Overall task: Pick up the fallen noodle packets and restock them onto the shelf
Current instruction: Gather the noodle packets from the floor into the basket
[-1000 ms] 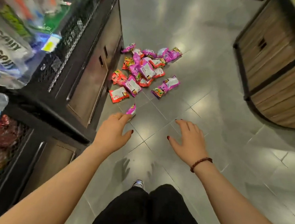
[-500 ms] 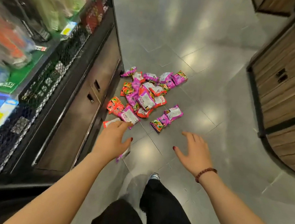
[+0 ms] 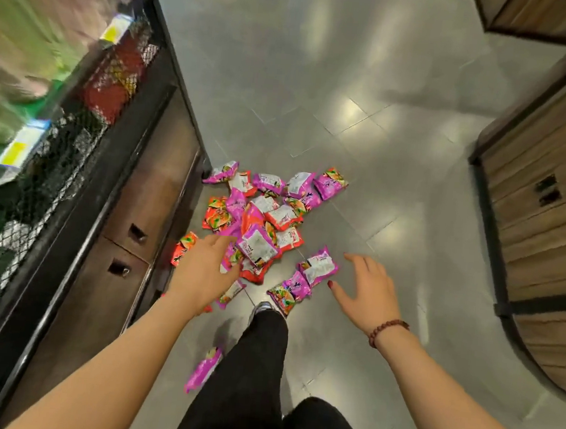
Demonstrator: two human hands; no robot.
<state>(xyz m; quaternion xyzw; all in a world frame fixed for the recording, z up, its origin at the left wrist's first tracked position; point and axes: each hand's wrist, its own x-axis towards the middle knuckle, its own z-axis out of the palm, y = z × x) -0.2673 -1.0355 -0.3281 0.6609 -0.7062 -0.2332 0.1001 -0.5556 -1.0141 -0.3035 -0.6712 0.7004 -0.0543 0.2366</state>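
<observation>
We see the noodle packets (image 3: 260, 219) heaped on the floor (image 3: 365, 153), right against the base of the shelf (image 3: 102, 150). One stray packet (image 3: 203, 368) lies apart, beside our leg. Our left hand (image 3: 201, 268) is over the near edge of the heap and our right hand (image 3: 367, 293) is just beside it. Both grips are loose, fingers spread, holding nothing. We judge the packets light, crinkly and slippery, with brittle noodles inside. We would pinch a sealed end or cup the flat middle, never squeeze.

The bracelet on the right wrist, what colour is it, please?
The bracelet is dark reddish-brown beads; head view.
</observation>
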